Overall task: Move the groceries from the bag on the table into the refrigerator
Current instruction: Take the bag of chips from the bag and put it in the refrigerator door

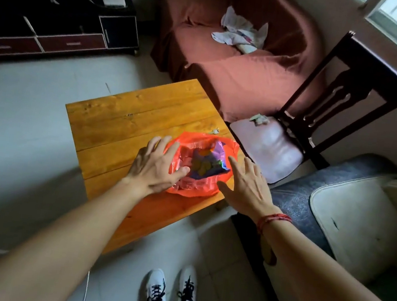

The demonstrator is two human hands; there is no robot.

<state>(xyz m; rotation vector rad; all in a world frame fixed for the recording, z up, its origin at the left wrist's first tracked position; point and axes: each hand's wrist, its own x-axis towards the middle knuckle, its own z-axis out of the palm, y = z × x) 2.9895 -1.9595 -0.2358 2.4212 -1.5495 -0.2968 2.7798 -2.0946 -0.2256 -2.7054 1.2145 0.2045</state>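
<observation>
Hands spread: left hand (155, 167) on red bag's (194, 188) rim, right hand (247, 184) beside it, near table (119, 124) edge.

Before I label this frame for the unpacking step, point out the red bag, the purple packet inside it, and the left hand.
red bag (195, 192), head view, near rim of the plastic.
purple packet (210, 161), head view, middle of its printed face.
left hand (155, 167), head view, back of the hand.

Bare forearms, red string bracelet (275, 218), white black-laced sneakers (172, 292).
</observation>
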